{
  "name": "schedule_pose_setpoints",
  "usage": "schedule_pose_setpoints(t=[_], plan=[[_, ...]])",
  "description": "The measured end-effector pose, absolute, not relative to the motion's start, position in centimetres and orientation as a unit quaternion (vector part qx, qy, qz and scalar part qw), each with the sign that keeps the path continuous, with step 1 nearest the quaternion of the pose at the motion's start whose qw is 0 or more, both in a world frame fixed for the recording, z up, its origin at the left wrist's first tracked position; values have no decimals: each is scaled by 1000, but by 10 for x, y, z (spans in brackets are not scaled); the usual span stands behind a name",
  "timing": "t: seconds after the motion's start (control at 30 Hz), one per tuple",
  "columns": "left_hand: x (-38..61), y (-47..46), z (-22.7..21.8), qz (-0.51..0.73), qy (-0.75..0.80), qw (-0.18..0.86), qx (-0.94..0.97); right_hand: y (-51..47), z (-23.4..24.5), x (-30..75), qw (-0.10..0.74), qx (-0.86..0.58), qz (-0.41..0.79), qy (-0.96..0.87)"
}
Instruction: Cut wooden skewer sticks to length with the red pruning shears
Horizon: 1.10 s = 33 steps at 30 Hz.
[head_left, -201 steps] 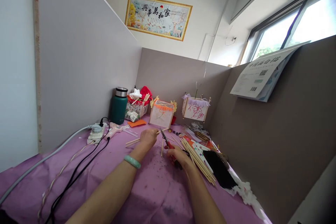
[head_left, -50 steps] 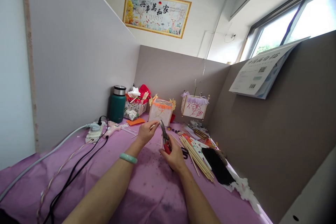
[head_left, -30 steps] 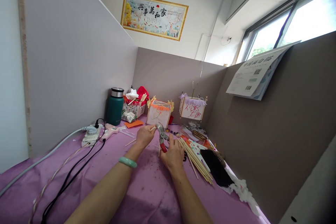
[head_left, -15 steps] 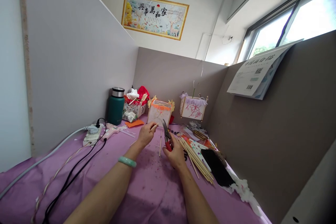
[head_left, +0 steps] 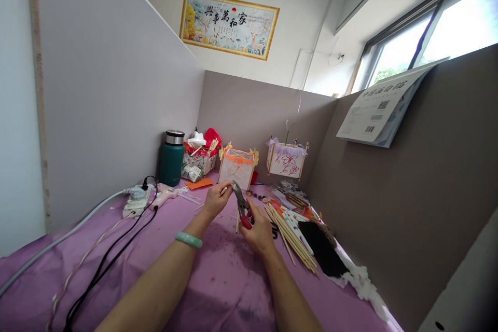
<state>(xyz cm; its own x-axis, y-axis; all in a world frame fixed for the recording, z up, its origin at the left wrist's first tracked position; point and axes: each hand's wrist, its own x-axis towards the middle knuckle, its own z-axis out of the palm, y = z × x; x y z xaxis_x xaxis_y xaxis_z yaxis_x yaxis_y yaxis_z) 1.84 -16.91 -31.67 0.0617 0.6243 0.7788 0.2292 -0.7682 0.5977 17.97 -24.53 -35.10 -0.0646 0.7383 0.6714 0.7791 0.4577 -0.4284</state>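
Note:
My right hand (head_left: 259,226) is shut on red-handled pruning shears (head_left: 241,206), whose steel jaws point up and to the left. My left hand (head_left: 217,199) pinches a short, thin wooden stick (head_left: 225,189). The jaws sit just right of that stick's end, very close to it, though I cannot tell if they touch. A jade bangle (head_left: 189,239) circles my left wrist. Another thin stick (head_left: 237,222) lies below the shears on the pink table cover (head_left: 233,290), partly behind my right hand.
Two paper lanterns with wooden frames (head_left: 237,170) (head_left: 287,162) stand ahead. A bundle of wooden sticks (head_left: 290,238) and a black cloth (head_left: 321,248) lie to the right. On the left are a pink glue gun (head_left: 165,196), a power strip (head_left: 136,203) and a green flask (head_left: 171,158).
The shears' jaws have tilted left toward the stick in my left hand. Both hands have come slightly closer together.

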Motion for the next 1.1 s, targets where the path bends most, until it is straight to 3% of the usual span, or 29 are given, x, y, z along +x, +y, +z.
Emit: schedule_pose_setpoints(t=[0.83,1.1], plan=[[14,-165,-319,625,285,151,711,-250,-341,177,440,-495,65,-747],[17,-162,-321,578,336,98,737,-246,-348,177,426,-542,25,-724]])
